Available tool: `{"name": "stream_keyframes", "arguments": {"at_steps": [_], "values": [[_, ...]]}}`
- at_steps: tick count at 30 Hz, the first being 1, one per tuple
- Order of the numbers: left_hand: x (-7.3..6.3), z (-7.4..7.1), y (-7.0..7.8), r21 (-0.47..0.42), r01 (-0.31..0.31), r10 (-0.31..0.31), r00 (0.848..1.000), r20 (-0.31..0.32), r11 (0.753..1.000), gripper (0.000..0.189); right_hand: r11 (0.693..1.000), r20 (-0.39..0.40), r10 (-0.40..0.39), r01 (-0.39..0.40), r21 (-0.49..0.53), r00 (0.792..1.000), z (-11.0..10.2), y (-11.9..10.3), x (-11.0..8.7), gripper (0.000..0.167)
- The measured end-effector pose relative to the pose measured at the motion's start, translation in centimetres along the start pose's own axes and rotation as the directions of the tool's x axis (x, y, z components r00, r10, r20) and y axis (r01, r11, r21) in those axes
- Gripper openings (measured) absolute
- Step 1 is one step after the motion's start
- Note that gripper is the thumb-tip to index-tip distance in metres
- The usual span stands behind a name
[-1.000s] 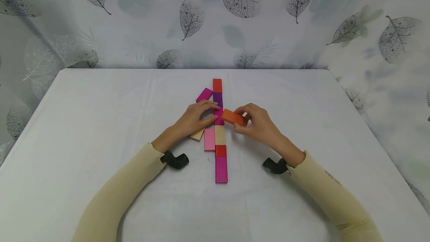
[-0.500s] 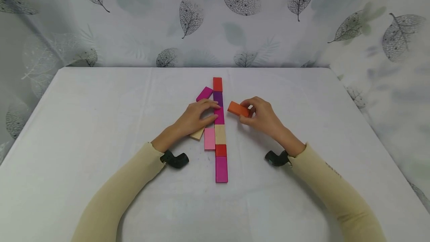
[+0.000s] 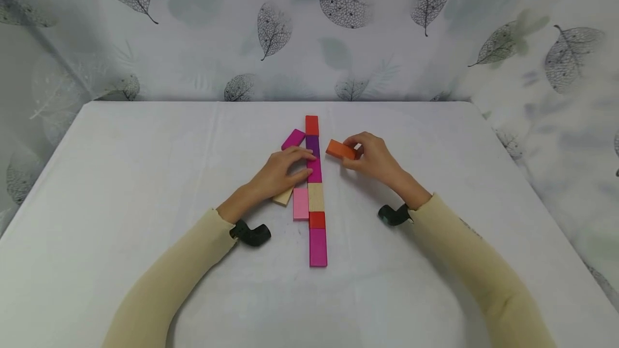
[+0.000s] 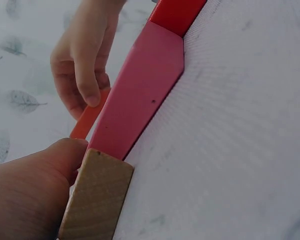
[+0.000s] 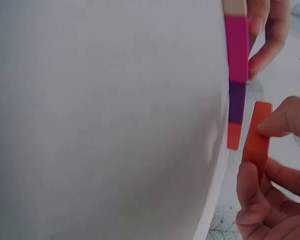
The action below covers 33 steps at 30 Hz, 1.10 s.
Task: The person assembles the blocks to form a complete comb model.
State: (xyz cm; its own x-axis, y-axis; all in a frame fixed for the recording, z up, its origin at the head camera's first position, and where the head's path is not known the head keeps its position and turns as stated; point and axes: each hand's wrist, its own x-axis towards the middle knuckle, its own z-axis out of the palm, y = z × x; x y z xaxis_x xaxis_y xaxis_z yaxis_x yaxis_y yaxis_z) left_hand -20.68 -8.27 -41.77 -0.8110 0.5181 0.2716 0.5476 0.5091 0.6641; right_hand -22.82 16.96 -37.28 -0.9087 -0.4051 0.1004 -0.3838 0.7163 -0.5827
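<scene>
In my right hand (image 3: 374, 159) I have the orange block (image 3: 340, 149) pinched between thumb and fingers near its right end. It sits just right of the row, apart from the purple block (image 3: 312, 145), and appears raised above the table (image 3: 411, 262). I take it for light, stiff painted wood: hard to damage, though its smooth faces and crisp edges could let it twist in a loose pinch. I would hold it across the long sides, close to the middle, so the far end doesn't dip.

My left hand (image 3: 274, 172) grasps nothing; its thumb and fingers, spread apart, rest against the left side of the magenta block (image 3: 315, 173). That row seems easy to nudge out of line, so light pressure suits.
</scene>
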Motion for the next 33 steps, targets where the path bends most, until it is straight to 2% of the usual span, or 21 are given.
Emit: {"name": "stream_keyframes", "arguments": {"at_steps": [7,18,25,33], "values": [[-0.3,-0.3,-0.1,0.008,0.014,-0.014,1.0,-0.018,1.0,0.035,0.999,0.06,-0.011,0.013,-0.04,0.998,-0.5,0.3,2.1,0.035],[-0.3,-0.2,-0.2,-0.01,-0.01,0.01,1.0,-0.018,1.0,0.034,0.999,0.088,0.01,-0.006,-0.04,0.996,-0.5,1.3,4.2,0.036],[-0.3,-0.2,0.0,-0.014,-0.003,0.003,1.0,-0.012,1.0,0.035,0.997,0.127,0.06,-0.054,-0.054,0.99,-0.5,1.7,5.4,0.036],[-0.1,-0.1,-0.1,-0.017,-0.011,0.011,1.0,-0.005,1.0,0.034,0.997,0.116,0.055,-0.048,-0.069,0.992,-0.5,2.2,6.4,0.037]]}}
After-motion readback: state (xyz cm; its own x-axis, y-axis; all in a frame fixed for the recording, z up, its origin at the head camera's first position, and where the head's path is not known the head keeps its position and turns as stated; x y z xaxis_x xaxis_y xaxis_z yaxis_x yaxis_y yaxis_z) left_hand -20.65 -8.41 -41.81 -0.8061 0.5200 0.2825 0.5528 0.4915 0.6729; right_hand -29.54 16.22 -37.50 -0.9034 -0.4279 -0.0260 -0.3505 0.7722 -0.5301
